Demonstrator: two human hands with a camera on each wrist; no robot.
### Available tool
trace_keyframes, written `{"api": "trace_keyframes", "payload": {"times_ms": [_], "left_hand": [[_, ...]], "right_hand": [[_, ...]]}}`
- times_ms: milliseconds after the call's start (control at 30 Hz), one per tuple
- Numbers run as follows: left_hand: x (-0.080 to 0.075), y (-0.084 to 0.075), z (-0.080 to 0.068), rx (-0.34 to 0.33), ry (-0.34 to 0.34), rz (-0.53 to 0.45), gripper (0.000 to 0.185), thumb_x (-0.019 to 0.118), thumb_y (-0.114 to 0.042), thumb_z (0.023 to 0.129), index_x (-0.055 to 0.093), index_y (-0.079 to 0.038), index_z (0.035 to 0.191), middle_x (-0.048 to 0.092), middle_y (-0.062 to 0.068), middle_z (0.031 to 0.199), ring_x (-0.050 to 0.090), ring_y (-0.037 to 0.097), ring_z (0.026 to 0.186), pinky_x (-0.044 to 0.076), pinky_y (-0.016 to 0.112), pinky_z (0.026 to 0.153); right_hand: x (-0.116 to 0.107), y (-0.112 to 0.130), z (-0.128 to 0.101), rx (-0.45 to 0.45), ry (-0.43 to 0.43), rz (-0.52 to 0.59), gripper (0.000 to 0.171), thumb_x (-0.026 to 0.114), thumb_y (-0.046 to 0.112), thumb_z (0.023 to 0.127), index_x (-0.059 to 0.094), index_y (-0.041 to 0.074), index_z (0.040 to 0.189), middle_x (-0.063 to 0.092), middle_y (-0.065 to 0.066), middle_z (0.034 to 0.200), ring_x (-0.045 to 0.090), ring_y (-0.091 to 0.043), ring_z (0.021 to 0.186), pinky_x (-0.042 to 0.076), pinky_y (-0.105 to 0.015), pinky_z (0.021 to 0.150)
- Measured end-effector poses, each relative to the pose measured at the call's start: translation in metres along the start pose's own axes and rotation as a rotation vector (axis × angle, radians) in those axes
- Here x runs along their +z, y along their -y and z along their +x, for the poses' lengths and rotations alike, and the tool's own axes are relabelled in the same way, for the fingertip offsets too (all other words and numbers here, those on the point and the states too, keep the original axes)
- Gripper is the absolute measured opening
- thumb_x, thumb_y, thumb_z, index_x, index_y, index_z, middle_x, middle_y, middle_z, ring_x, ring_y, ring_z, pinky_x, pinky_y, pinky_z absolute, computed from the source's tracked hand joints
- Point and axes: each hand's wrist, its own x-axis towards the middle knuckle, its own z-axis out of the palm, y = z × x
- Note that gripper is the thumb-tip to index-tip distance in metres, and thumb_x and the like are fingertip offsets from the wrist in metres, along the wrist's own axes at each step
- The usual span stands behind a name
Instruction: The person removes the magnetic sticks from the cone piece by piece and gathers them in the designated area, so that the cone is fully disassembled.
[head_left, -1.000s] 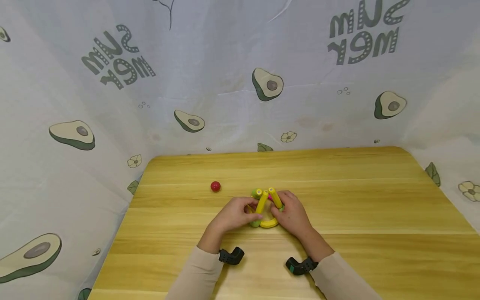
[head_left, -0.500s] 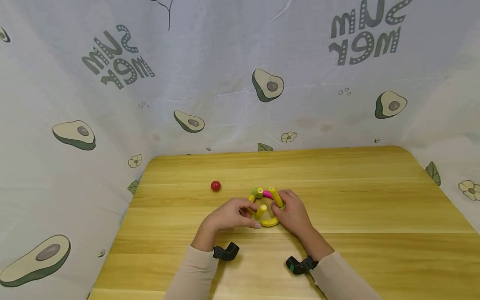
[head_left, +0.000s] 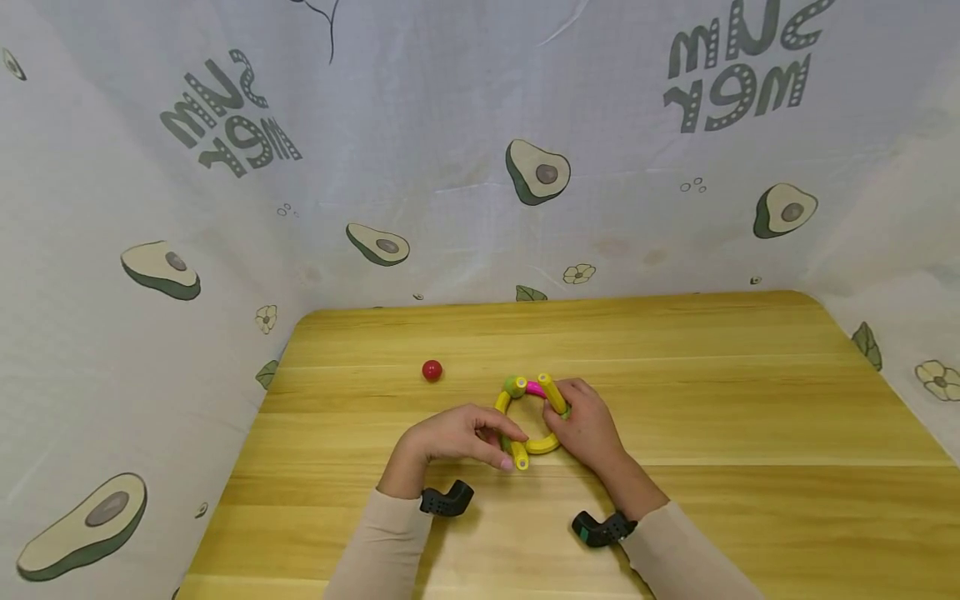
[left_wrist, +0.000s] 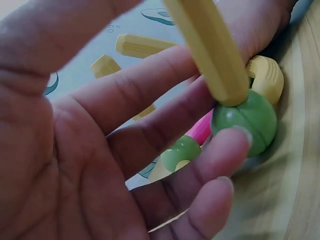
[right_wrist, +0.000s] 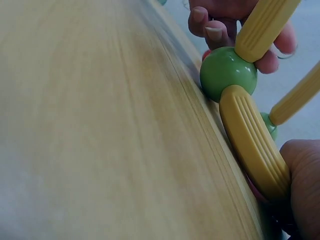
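Red ball (head_left: 431, 370) lies on the wooden table (head_left: 712, 392), well apart to the left. Left hand (head_left: 457, 436) pinches a straight yellow rod (head_left: 519, 455) joined to a green ball (left_wrist: 246, 121). The toy ring (head_left: 531, 417) rests mid-table between both hands. Right hand (head_left: 588, 427) grips its right side, fingers curled round a yellow rod

A ring-shaped toy of ribbed yellow plastic rods, a pink rod and green balls (head_left: 527, 417) lies on the table, apparently loosened where a yellow rod sticks out.
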Motion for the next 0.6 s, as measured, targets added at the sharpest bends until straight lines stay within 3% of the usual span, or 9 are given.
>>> {"api": "trace_keyframes", "payload": {"times_ms": [233,367,433,600], "left_hand": [[0.003,0.0,0.0006,-0.065,-0.008,0.043,0.031,0.078,-0.017,0.091,0.075,-0.007,0.121,0.077,0.006,0.113,0.065,0.006,0.089,0.052,0.021,0.08],[0.0064,0.0012,0.0027,-0.095,-0.036,0.023,0.034,0.076,-0.018,0.093,0.073,-0.007,0.125,0.077,0.004,0.114,0.067,0.003,0.095,0.053,0.02,0.085],[0.0078,0.0021,0.004,-0.088,-0.066,0.009,0.037,0.074,-0.018,0.095,0.069,-0.006,0.13,0.076,0.004,0.112,0.068,0.003,0.096,0.052,0.021,0.086],[0.0098,0.0069,0.0088,-0.028,-0.223,0.06,0.046,0.071,-0.022,0.097,0.061,-0.007,0.14,0.071,0.003,0.097,0.059,0.008,0.077,0.049,0.022,0.068]], "right_hand": [[0.0012,-0.0014,-0.001,-0.008,-0.002,-0.013,0.03,0.072,0.016,0.09,0.072,0.005,0.118,0.069,-0.014,0.116,0.067,-0.033,0.107,0.055,-0.052,0.092],[0.0025,-0.0028,-0.0013,-0.015,-0.014,-0.015,0.03,0.072,0.016,0.09,0.072,0.005,0.118,0.069,-0.014,0.116,0.067,-0.033,0.107,0.055,-0.053,0.092],[0.0034,-0.0038,-0.0015,-0.017,-0.018,-0.017,0.03,0.072,0.015,0.09,0.073,0.005,0.118,0.069,-0.015,0.115,0.067,-0.033,0.107,0.055,-0.053,0.091],[0.0047,-0.0047,-0.0024,-0.027,-0.021,-0.015,0.03,0.073,0.013,0.09,0.072,0.005,0.119,0.069,-0.015,0.114,0.066,-0.034,0.107,0.055,-0.053,0.091]]}}
